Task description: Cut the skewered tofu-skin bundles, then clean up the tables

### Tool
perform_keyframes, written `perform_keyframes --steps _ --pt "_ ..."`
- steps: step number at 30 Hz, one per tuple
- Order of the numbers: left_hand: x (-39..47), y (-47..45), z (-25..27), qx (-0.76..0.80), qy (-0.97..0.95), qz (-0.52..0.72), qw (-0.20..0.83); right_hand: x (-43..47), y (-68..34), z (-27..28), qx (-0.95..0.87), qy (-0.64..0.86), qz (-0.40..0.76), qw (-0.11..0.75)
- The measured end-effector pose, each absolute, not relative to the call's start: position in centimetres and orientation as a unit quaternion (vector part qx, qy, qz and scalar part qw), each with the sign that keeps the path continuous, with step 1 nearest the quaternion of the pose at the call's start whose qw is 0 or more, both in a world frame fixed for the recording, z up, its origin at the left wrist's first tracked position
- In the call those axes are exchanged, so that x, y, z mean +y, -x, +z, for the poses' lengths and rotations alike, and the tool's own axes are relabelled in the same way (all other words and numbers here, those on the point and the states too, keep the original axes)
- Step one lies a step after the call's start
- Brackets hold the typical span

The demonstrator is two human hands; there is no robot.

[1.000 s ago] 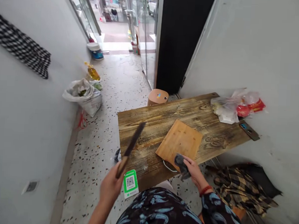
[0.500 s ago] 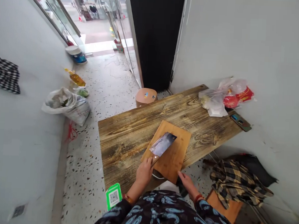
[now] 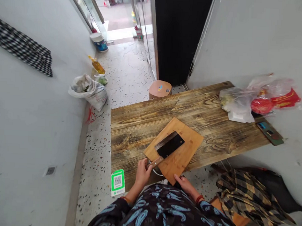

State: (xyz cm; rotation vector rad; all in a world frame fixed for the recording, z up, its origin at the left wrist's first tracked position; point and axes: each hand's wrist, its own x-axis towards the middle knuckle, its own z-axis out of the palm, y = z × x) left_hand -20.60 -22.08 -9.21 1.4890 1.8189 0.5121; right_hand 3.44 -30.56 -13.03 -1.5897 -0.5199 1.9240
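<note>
A cleaver [image 3: 170, 145] with a wooden handle lies flat on the wooden cutting board [image 3: 190, 142], its dark blade pointing away to the right. The handle juts past the board's near left edge. My left hand [image 3: 142, 172] is at the handle's end, thumb and fingers apart around it. With the thumb on top, my right hand [image 3: 186, 185] grips the board's near corner; its other fingers are hidden underneath. The board rests askew on the wood-grain table [image 3: 132, 132], its near corner over the front edge. A white curved rim shows below the board.
Plastic bags [image 3: 237, 102] and a phone [image 3: 270, 132] are at the table's right end. A green QR-code sign [image 3: 118, 182] stands at the near left corner. Behind the table is a pinkish stool [image 3: 159, 89]. A checked shirt [image 3: 248, 195] hangs at the right.
My left hand has loosened from around the cleaver's handle and moved to its end. The blade now lies flat on the board. My right hand stays at the board's near corner. The view has shifted.
</note>
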Motion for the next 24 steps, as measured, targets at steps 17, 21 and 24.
perform_keyframes --steps 17,21,24 --pt "-19.2 18.7 -11.3 0.592 -0.051 0.433 0.678 -27.7 0.7 -10.7 -0.249 0.527 0.781 0.225" --pt "-17.5 20.2 -11.4 0.633 -0.042 0.383 0.671 -27.8 0.8 -11.3 -0.258 0.525 0.781 0.218" --pt "-16.5 20.6 -11.0 0.611 -0.055 0.351 0.707 -28.2 0.9 -12.1 -0.266 0.501 0.793 0.221"
